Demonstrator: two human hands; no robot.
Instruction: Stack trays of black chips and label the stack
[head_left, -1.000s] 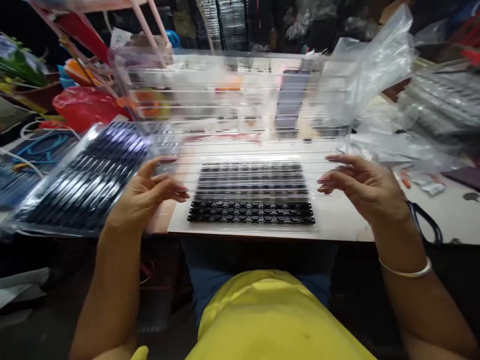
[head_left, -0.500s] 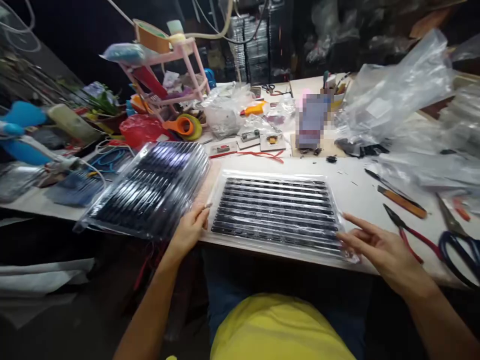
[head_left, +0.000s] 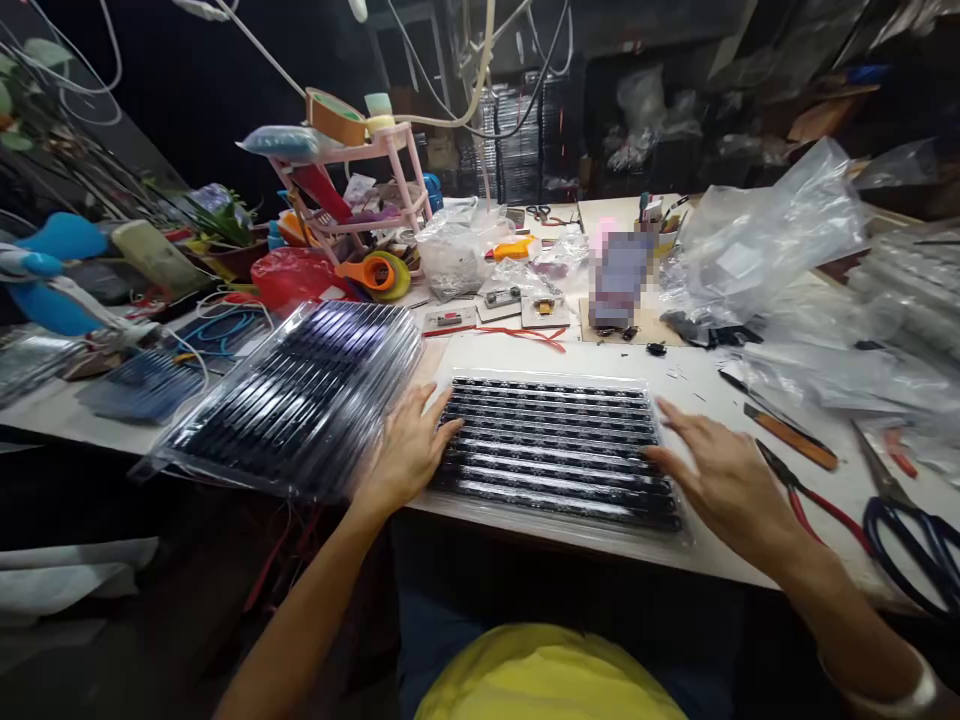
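A: What lies left of the left hand?
B: A stack of clear trays [head_left: 289,400] filled with dark strips, tilted over the table's [head_left: 720,385] edge, just beside the hand.

A: And the left hand [head_left: 405,450] itself?
B: Open, fingers spread flat, pressing the left edge of the covered tray [head_left: 555,440]; it grips nothing.

A: Where is that tray?
B: Flat on the table, between both hands, its dark strips in rows.

A: The right hand [head_left: 720,475]?
B: Open too, palm down on the tray's right end. Red-handled pliers [head_left: 806,485] and scissors [head_left: 911,520] lie to its right.
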